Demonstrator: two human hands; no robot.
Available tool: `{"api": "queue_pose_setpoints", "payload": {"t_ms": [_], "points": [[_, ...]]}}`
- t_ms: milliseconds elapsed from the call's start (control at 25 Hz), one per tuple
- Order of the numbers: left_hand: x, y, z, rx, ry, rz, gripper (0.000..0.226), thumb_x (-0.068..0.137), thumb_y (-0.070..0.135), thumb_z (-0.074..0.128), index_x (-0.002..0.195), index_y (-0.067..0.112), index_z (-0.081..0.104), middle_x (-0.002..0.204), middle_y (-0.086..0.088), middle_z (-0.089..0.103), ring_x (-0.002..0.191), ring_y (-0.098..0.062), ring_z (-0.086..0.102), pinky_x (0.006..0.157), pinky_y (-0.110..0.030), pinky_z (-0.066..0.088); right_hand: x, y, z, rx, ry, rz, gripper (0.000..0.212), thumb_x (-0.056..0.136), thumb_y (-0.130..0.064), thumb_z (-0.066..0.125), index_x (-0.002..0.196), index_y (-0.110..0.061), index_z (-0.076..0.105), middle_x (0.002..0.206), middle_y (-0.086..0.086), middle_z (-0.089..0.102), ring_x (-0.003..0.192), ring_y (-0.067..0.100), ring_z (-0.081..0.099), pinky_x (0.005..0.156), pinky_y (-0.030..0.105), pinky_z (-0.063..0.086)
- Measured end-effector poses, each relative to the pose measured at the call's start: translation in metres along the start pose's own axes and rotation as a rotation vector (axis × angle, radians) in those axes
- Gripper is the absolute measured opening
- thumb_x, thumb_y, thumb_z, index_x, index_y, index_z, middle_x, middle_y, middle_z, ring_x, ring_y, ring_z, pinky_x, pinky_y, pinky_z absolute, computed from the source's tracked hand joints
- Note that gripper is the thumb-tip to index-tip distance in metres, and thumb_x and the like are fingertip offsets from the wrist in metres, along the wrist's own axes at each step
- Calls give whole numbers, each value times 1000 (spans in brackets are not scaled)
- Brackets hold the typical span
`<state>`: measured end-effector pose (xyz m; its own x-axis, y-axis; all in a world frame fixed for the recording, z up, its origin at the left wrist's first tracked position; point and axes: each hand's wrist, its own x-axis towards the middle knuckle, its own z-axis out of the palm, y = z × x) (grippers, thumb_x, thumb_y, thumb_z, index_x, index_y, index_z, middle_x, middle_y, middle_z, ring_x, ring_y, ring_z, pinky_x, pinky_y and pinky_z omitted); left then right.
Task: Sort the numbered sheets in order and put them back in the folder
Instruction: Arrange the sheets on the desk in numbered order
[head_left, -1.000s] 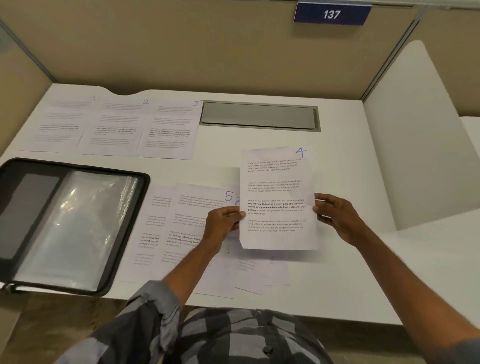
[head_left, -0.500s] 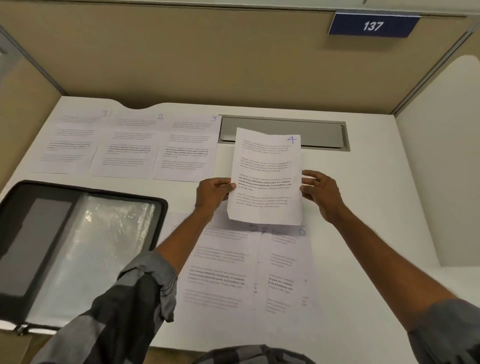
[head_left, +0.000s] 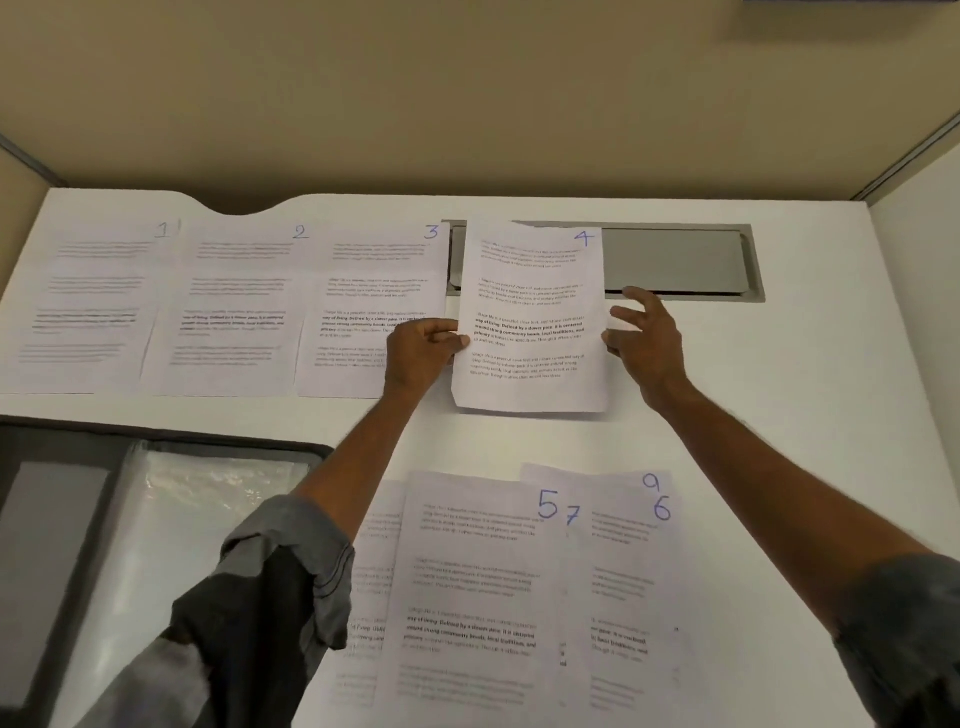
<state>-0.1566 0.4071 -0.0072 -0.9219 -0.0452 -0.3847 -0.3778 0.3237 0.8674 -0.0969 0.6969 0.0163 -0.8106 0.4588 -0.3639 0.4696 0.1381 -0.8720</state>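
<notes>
One open folder (head_left: 156, 434) on the bench (head_left: 779, 389) holds clear sleeves (head_left: 197, 519). Fingers of the left hand (head_left: 421, 353) pinch the left edge of sheet 4 (head_left: 530, 322), beside the row (head_left: 228, 312) numbered 1, 2, 3; fingers of the right hand (head_left: 647, 343) spread loose, thumb touching its right edge. Nearer, a pile (head_left: 478, 587) shows 5, 7, 9, 6.

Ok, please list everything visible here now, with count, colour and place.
sheets 1 to 3: 3, white, row at back left of desk
sheet 4: 1, white, right of sheet 3, over hatch's left end
loose sheets: several, white, overlapping at front; 5, 7, 9, 6 show
folder: 1, black, open, front left
hatch: 1, grey, set in desk at back
desk: 1, white
partition: beige, behind desk
left grip: hand, pinches sheet 4's left edge
right grip: hand, fingers spread, at sheet 4's right edge
</notes>
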Motion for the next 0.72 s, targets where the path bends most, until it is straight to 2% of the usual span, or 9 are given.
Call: {"api": "queue_pose_setpoints", "payload": {"t_ms": [80,160,280,320,400,440,520,600,720], "points": [[11,-6,5,69,29,38,34,76,13,89,108,7,78,82,-2,76,76,-11,72,81,-23,60,12,3,9,-70,24,-8,49,84,0,64,124,-27,63,118,-8,66,93,5,69,95,40,58],[16,-8,10,123,59,83,32,76,11,89,106,8,78,76,2,72,69,-5,66,78,-16,55,19,7,17,-152,48,-35,46,82,0,62,119,-27,67,118,-13,68,107,14,68,100,40,55],[15,-12,14,186,101,136,32,76,10,88,105,11,75,82,-1,70,74,-10,63,86,-28,56,22,16,27,-236,77,-112,53,85,4,57,134,-16,62,132,-4,65,104,20,69,94,22,52],[11,-14,15,223,126,170,37,77,12,88,110,13,73,88,-1,68,78,-9,61,86,-23,55,20,18,28,-241,80,-137,56,88,5,56,141,-15,56,139,-1,60,104,20,68,92,20,52],[4,-15,18,301,176,287,44,81,16,85,121,15,66,102,0,58,84,-2,51,81,-7,45,15,24,30,-260,83,-252,61,92,2,58,149,-15,46,149,2,50,116,23,62,100,30,52],[0,-16,20,334,182,371,44,84,18,83,123,15,64,107,-1,55,87,-2,50,80,-8,44,13,28,31,-300,77,-355,60,93,0,60,150,-13,44,151,4,48,125,25,57,106,37,49],[-8,-18,30,420,113,552,38,90,20,76,126,14,63,115,-5,56,98,-14,56,87,-29,50,5,39,38,-438,2,-513,59,95,-8,64,151,-9,43,154,10,44,140,28,44,117,43,38],[-15,-26,45,533,9,652,39,96,23,67,132,11,60,129,-8,59,118,-26,55,98,-42,47,-6,45,47,-583,-125,-510,64,96,-17,66,154,-11,40,162,13,33,149,31,31,123,41,25],[-23,-46,65,696,-60,675,54,102,32,54,150,7,46,156,-15,44,148,-31,36,123,-46,29,-14,59,57,-749,-232,-527,68,99,-35,62,157,-12,36,167,18,21,154,38,20,124,47,21]]}}
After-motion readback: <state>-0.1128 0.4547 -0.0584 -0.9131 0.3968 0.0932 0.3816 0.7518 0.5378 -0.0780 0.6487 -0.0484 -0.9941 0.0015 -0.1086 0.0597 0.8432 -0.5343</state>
